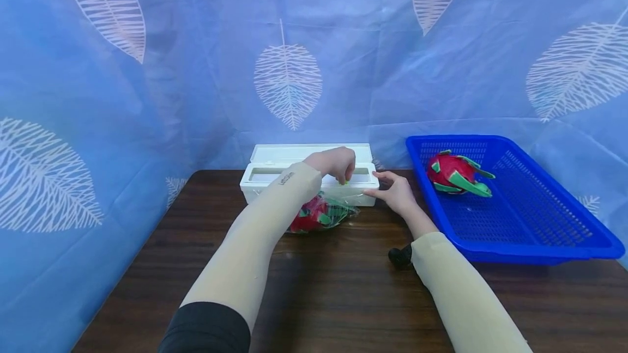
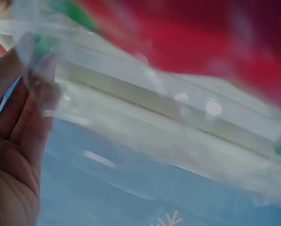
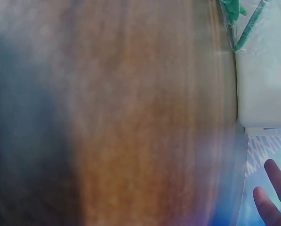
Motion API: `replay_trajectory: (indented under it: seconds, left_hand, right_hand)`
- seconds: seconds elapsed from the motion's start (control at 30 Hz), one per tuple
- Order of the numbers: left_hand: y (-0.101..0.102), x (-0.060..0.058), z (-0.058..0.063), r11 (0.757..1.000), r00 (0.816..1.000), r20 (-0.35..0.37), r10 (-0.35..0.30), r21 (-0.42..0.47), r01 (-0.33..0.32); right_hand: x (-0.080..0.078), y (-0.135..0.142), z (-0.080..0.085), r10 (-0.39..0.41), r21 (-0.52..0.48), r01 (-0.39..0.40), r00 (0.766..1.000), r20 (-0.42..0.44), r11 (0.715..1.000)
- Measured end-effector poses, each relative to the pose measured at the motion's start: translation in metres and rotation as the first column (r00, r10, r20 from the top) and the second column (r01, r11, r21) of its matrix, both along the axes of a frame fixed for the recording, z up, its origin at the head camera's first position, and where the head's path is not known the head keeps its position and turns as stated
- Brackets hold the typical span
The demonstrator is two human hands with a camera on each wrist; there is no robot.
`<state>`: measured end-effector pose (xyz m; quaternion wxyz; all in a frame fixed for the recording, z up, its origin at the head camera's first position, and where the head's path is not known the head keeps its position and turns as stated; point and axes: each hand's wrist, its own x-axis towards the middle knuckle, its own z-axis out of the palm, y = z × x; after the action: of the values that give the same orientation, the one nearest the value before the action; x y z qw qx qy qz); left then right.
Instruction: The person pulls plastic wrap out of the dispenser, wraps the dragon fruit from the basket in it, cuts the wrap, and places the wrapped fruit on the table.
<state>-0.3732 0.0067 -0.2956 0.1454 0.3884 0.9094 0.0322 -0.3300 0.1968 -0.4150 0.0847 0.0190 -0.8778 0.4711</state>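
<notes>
A long white cling film dispenser (image 1: 304, 196) stands at the table's back, lid raised behind it. My left hand (image 1: 336, 161) is over its right half, fingers bent down and pinching a small yellow-green slider (image 1: 345, 182) on the dispenser's top edge. My right hand (image 1: 398, 195) grips the dispenser's right end, thumb in front and index finger on top. Before the dispenser lies a red-and-green dragon fruit (image 1: 309, 219) under clear film (image 1: 345, 212), partly hidden by the left forearm. In the left wrist view the fruit (image 2: 201, 42) looms blurred near the left hand (image 2: 18, 160).
A blue plastic basket (image 1: 520, 252) stands at the right with another dragon fruit (image 1: 453, 173) inside. Behind the dark wooden table (image 1: 343, 298) hangs a blue cloth (image 1: 343, 70) with white leaf prints. A small black object (image 1: 399, 256) sits by the right wrist.
</notes>
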Motion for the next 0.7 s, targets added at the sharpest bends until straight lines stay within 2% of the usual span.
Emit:
replay_trajectory:
  seconds: [0.1, 0.2, 0.3, 0.47, 0.6, 0.7]
  left_hand:
    - [-0.007, 0.001, 0.005, 0.998, 0.999, 0.024, 0.048, -0.039, -0.047]
    - [-0.018, 0.001, 0.01, 0.99, 0.991, 0.05, 0.122, -0.073, -0.118]
    - [-0.028, -0.001, 0.013, 0.987, 0.986, 0.072, 0.151, -0.068, -0.146]
    - [-0.044, -0.006, 0.013, 0.991, 0.987, 0.088, 0.131, -0.039, -0.128]
    - [-0.058, -0.01, 0.008, 0.994, 0.992, 0.07, 0.107, -0.022, -0.105]
    - [-0.069, -0.013, 0.002, 0.997, 0.996, 0.059, 0.071, 0.023, -0.072]
  right_hand:
    - [0.0, 0.0, 0.0, 0.003, 0.0, -0.003, 1.0, 0.004, 1.0]
    - [0.002, 0.002, 0.001, -0.006, 0.0, 0.006, 1.0, -0.001, 1.0]
    - [0.002, 0.005, 0.002, -0.031, 0.0, 0.031, 1.0, -0.003, 1.0]
    - [-0.001, 0.004, 0.003, -0.015, 0.009, 0.015, 1.0, -0.004, 1.0]
    - [-0.001, 0.001, 0.003, -0.014, 0.006, 0.014, 1.0, 0.007, 1.0]
    - [0.0, -0.001, 0.003, -0.008, -0.001, 0.008, 1.0, 0.018, 1.0]
